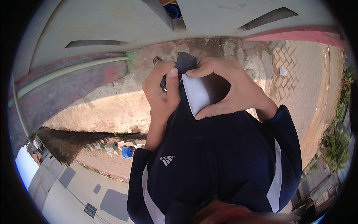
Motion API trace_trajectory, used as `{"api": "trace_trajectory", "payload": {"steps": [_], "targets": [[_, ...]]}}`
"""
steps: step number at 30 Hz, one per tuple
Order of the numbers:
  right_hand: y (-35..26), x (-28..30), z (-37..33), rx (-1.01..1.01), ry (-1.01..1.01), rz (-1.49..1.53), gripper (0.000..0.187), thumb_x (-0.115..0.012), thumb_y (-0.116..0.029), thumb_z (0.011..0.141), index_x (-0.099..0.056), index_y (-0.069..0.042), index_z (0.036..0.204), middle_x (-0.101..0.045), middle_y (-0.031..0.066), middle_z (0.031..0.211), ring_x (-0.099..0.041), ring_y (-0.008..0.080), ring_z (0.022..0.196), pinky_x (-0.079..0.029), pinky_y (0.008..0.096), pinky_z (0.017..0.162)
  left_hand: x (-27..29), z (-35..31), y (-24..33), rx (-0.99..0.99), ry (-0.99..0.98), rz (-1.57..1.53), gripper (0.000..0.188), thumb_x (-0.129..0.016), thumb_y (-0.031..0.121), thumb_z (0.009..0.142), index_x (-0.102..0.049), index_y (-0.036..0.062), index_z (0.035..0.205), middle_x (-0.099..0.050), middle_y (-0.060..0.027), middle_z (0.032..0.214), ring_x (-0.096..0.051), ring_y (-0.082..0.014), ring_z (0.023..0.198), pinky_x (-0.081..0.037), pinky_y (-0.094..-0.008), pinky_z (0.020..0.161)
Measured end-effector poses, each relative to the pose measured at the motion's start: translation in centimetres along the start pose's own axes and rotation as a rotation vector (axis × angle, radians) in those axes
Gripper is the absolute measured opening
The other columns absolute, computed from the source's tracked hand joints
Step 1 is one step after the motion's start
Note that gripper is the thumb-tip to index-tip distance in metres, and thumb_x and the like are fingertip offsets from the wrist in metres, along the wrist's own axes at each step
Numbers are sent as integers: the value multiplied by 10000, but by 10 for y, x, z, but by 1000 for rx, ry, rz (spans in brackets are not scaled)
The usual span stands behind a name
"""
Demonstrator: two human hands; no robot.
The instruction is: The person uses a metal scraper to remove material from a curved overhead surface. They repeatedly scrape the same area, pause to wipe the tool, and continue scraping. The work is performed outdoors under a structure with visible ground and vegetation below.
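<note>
In front of my chest, my left hand [163,86] is closed around a dark grey, matte sheet [186,62] that looks folded, its upper end standing out beyond the thumb. My right hand [235,87] grips a smooth, pale grey piece [195,93] by two opposite corners, thumb and fingers forming a wide C. This piece has a thin straight-edged rim facing left and darkens toward the palm, where it looks hollow or curved. The two held things sit side by side, nearly touching. What lies under the left fingers is hidden.
A pale wall [112,22] rises ahead, with a long light pipe [71,71] on the left. A sandaled foot [157,59] stands on concrete. Patterned paving [298,89] with a scrap of paper [283,71] lies right. A blue container [127,152] sits among clutter at lower left.
</note>
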State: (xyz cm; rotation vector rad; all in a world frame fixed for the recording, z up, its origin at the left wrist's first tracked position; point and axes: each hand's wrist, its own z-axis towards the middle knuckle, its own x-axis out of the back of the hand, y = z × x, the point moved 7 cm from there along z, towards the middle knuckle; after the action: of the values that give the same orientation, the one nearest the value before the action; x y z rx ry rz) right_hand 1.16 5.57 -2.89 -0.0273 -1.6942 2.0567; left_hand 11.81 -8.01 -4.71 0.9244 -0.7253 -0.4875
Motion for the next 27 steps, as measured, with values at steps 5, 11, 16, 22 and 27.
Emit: {"api": "trace_trajectory", "payload": {"steps": [5,11,16,22,27], "targets": [[-5,2,-3,31,-71,688,938,-807,-630,657,-550,23,1279,-593,112,913,-583,146,702,-460,251,585,9,5,-2,102,152,-32,173,-597,162,1006,-629,-8,1007,-650,-85,811,-549,-123,694,-442,-269,640],[7,-17,-8,-185,-18,1645,904,-97,-690,1015,-455,55,1381,-497,144,938,-403,76,538,-344,199,376,5,6,8,147,89,-49,176,-587,178,1010,-618,6,994,-621,-60,793,-517,-101,676,-413,-257,621],[14,-29,-8,-327,-31,1735,863,-126,-676,1024,-467,34,1378,-481,129,915,-358,85,534,-308,193,372,3,4,9,203,84,-108,165,-594,167,1000,-618,4,987,-608,-53,779,-507,-91,671,-403,-259,610],[17,-32,-11,-375,-27,1750,844,-149,-671,1027,-476,30,1366,-475,123,904,-338,83,526,-288,191,370,3,2,16,154,67,-66,146,-607,151,987,-621,6,984,-585,-37,737,-486,-78,647,-386,-253,592],[18,-37,-14,-406,-45,1762,847,-169,-676,1023,-479,40,1353,-474,120,897,-328,81,520,-271,191,366,4,-2,19,123,63,-66,128,-611,136,981,-614,8,970,-545,-9,663,-450,-67,592,-358,-250,563]]}}
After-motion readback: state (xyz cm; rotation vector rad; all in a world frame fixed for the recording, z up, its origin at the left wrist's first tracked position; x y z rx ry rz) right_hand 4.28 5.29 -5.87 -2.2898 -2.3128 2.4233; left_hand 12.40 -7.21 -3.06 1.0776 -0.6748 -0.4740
